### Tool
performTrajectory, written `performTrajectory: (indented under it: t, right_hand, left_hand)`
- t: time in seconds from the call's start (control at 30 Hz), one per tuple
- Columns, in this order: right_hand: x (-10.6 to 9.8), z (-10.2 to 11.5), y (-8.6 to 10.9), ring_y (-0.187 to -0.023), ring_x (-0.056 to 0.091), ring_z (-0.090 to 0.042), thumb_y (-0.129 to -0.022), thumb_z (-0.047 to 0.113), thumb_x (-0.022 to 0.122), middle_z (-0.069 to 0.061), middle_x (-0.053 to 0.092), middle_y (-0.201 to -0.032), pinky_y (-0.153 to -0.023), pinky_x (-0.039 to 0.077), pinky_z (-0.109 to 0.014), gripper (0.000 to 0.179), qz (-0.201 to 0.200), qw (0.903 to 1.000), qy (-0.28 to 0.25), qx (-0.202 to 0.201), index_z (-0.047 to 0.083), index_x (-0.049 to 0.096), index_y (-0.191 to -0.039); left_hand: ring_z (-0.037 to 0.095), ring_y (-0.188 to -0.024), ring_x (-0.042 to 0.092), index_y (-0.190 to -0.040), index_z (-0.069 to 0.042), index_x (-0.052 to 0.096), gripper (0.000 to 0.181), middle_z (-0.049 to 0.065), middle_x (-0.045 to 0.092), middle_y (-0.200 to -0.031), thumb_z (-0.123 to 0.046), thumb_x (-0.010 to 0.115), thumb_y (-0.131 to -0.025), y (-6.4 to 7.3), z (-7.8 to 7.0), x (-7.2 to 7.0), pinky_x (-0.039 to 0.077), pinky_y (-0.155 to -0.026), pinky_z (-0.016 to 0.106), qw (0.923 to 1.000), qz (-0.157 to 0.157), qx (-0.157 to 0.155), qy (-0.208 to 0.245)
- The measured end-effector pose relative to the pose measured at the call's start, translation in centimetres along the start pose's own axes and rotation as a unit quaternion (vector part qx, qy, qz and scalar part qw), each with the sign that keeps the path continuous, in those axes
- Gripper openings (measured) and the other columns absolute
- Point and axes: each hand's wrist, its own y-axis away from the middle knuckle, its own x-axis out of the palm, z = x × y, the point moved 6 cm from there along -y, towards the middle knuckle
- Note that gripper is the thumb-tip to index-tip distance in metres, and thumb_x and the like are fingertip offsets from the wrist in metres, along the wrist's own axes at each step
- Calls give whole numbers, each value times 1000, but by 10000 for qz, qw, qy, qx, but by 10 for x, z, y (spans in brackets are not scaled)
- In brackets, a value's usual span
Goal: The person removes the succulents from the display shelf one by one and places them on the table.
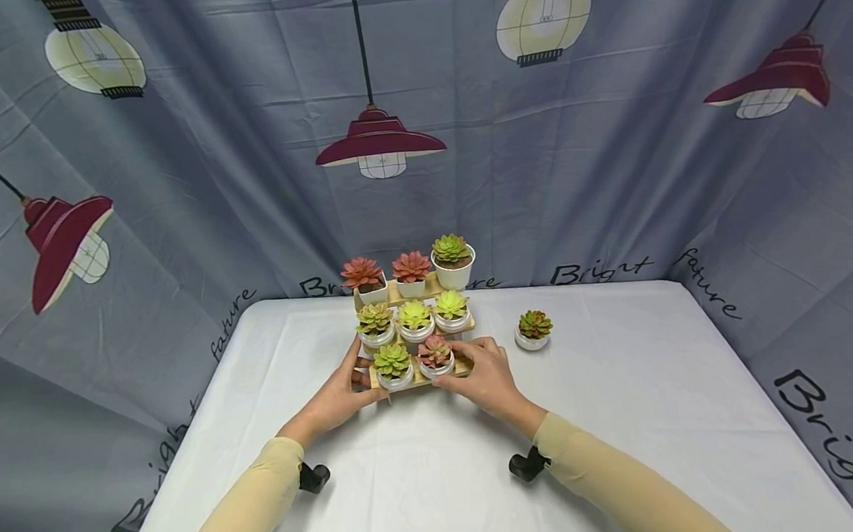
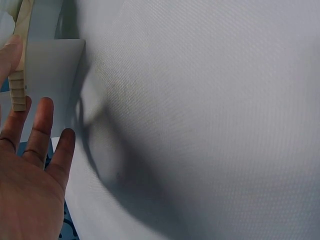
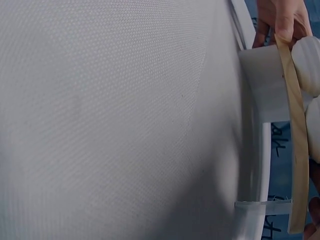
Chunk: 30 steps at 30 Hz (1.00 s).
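A three-tier wooden plant stand (image 1: pixel 413 384) with white supports holds small potted succulents. My left hand (image 1: pixel 341 396) grips the left end of its lowest board (image 2: pixel 19 90); in the left wrist view the thumb lies on the board and the other fingers are spread. With thumb and fingers, my right hand (image 1: pixel 486 376) holds the white pot of a pinkish-red succulent (image 1: pixel 435 355) on the lowest tier. Beside that pot stands a green succulent (image 1: pixel 392 365). Only a few dark fingertips of the right hand show at the right wrist view's edge.
Three yellow-green succulents (image 1: pixel 415 317) fill the middle tier. On top are two red succulents (image 1: pixel 363 274) and a green one (image 1: pixel 452 251) in a larger white pot. A red-green succulent (image 1: pixel 533 329) stands on the white table (image 1: pixel 617 393), right of the stand. A patterned curtain hangs behind.
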Motion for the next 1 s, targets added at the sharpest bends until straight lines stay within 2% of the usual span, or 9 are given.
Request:
performTrajectory:
  t: [0.33, 0.57, 0.8, 1.0]
  right_hand:
    - [2, 3, -2, -113, 45, -24, -78, 53, 86, -7, 58, -121, -89, 36, -45, 72, -34, 9998, 185, 25, 19, 67, -138]
    - [2, 5, -1, -113, 45, -23, -79, 50, 86, -4, 62, -119, -89, 36, -44, 69, -104, 9996, 259, -41, 18, 67, -137]
    - [-4, 4, 7, -111, 46, -20, -78, 51, 87, 4, 66, -109, -91, 37, -46, 68, -226, 9993, 236, -190, 20, 68, -136]
    - [-14, -3, 18, -110, 45, -18, -77, 51, 87, 3, 60, -111, -89, 39, -45, 69, -152, 9998, 83, 21, 25, 67, -137]
  left_hand:
    - [21, -104, 57, -165, -29, -7, 116, 11, 48, -139, -25, 81, -91, -1, 3, -4, 51, -92, 38, 10000, 46, -55, -26]
    - [22, -103, 56, -166, -26, -6, 114, 14, 47, -140, -23, 81, -91, -1, 0, -3, 49, -95, 42, 10000, 8, 20, -36]
    - [31, -107, 56, -165, -16, -8, 112, 21, 45, -140, -10, 77, -93, -1, 0, -1, 47, -97, 50, 10000, -8, -1, -35]
    - [28, -110, 56, -165, -20, -8, 114, 17, 48, -139, -17, 79, -92, -1, -1, -1, 46, -100, 51, 9999, 27, 115, -23]
